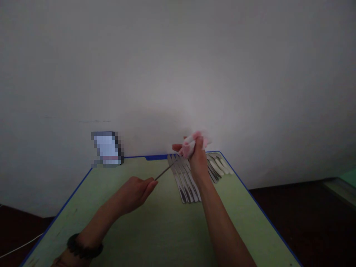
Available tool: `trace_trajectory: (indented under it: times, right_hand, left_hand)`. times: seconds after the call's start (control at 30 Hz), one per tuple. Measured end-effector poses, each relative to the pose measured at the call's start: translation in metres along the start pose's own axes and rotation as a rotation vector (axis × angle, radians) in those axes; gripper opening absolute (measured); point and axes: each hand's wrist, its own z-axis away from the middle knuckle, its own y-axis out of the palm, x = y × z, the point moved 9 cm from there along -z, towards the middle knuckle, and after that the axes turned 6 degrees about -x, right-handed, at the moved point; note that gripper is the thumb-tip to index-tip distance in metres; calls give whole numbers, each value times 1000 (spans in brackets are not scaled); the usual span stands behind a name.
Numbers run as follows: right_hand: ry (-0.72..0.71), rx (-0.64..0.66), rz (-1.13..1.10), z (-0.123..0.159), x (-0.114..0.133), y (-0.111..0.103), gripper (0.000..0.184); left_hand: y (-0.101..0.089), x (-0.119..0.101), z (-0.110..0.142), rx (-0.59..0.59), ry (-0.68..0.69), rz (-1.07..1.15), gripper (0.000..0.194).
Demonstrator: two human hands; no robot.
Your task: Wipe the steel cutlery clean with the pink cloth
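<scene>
My left hand (139,193) is closed in a pinch on the near end of a thin metal piece of cutlery (166,171), which slants up to the right. Its far end goes into a pink and white cloth (190,145), so I cannot tell its kind. My right hand (198,157) is closed on that cloth, with some fingers reaching out to the left behind it. Below and beside my right hand, several metal table knives (182,180) lie side by side. My right wrist hides part of the row.
Right of my right hand lie more pieces of cutlery, some metal, some with white handles (218,167). A blurred phone-like device (108,148) leans at the table's back left corner. The green table (155,237) has a blue edge and meets a pale wall (178,66).
</scene>
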Motion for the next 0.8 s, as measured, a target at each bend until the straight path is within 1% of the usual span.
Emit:
trace_trajectory:
  times: [0.1,0.13,0.23,0.33,0.43,0.5,0.57,0.7,0.8]
  right_hand:
    - [34,110,27,8,-9,19,65]
    - [43,104,20,9,-12,20,60]
    - [84,39,-96,6,-13,16,44]
    - [94,-75,-220,1,-7,1,33]
    - [43,-135,-220,1,2,-5,34]
    - [-19,-153,-203,5,7,-3,37]
    - [-64,-158,-183,10,8,2,41]
    - [-82,-79,-93,15,0,15,44]
    - [-76,8,44,20,-11,24,47]
  left_hand:
    - [3,4,-1,11,-15,-77,50]
    - [5,5,-1,14,-19,-97,48]
    - [14,8,-3,16,-18,-114,45]
    - [23,7,-6,-14,-1,-96,44]
    - [27,3,-6,-55,24,-82,46]
    - [28,1,-6,-77,33,-78,47]
    - [30,-1,-6,-69,37,-86,46]
    - [34,-4,-6,-16,34,-113,45]
    - [31,-4,-8,-43,2,-133,42]
